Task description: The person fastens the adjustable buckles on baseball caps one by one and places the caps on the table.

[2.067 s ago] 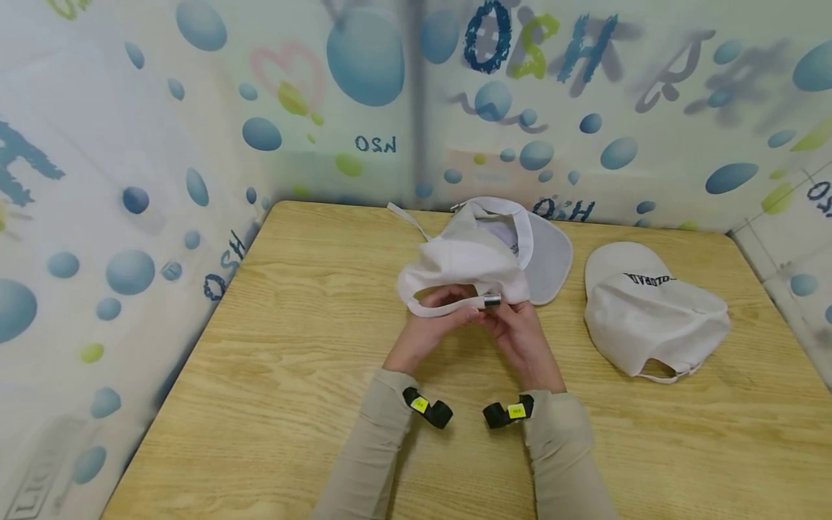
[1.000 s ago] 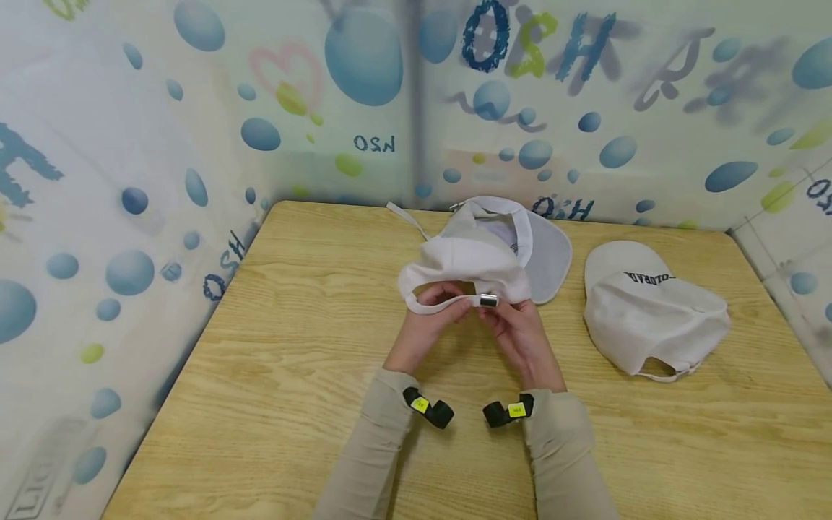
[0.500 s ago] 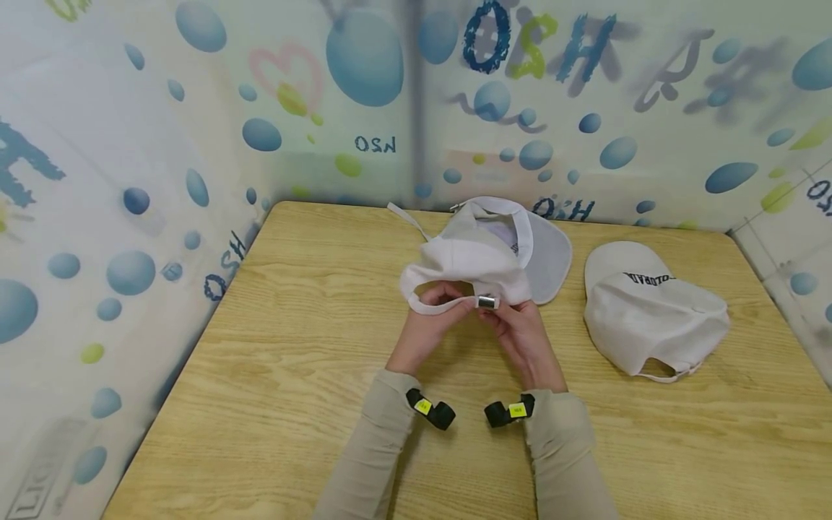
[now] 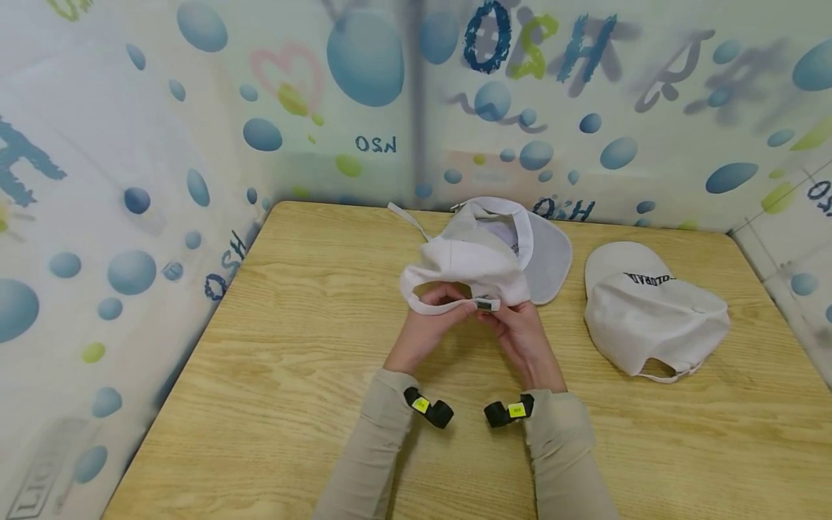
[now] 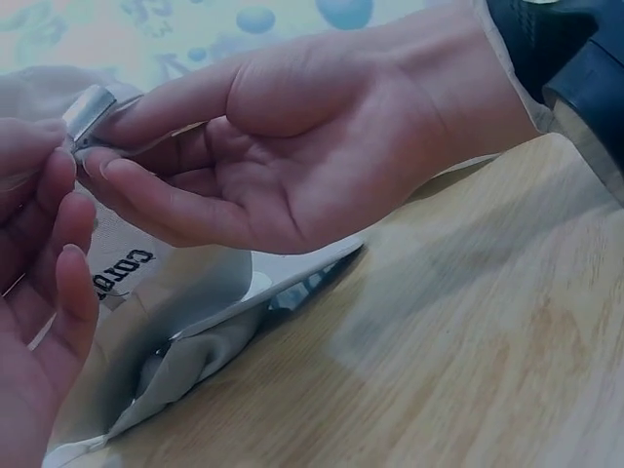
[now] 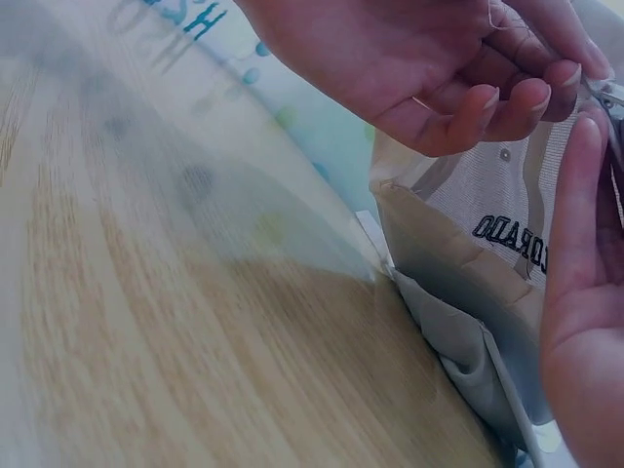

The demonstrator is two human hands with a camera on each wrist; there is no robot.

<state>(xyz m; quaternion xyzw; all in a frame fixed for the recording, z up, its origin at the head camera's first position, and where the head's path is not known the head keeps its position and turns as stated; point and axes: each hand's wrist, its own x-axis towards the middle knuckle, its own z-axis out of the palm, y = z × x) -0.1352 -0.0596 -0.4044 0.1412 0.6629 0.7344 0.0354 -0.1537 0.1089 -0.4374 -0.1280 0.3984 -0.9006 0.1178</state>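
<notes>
Both hands work at the back strap of a white cap (image 4: pixel 471 261) in the middle of the table. My left hand (image 4: pixel 425 328) pinches the strap beside its metal buckle (image 4: pixel 484 304), and my right hand (image 4: pixel 525 339) pinches the buckle end. In the left wrist view the silver buckle (image 5: pixel 90 112) sits between the fingertips of both hands. Dark letters (image 6: pixel 502 234) show reversed inside the cap in the right wrist view. Directly behind lies a second cap with a grey brim (image 4: pixel 551 256) and a loose strap (image 4: pixel 408 220); the front cap partly hides it.
A third white cap (image 4: pixel 656 310) with dark lettering lies to the right on the wooden table (image 4: pixel 273 375). Patterned wall sheets (image 4: pixel 292 87) stand at the table's back and left. Small black cameras (image 4: pixel 429 408) are strapped to both wrists.
The buckle has shifted slightly left and turned, its face going from bright silver to dark. My left thumb has drawn back a little. The other caps have not moved.
</notes>
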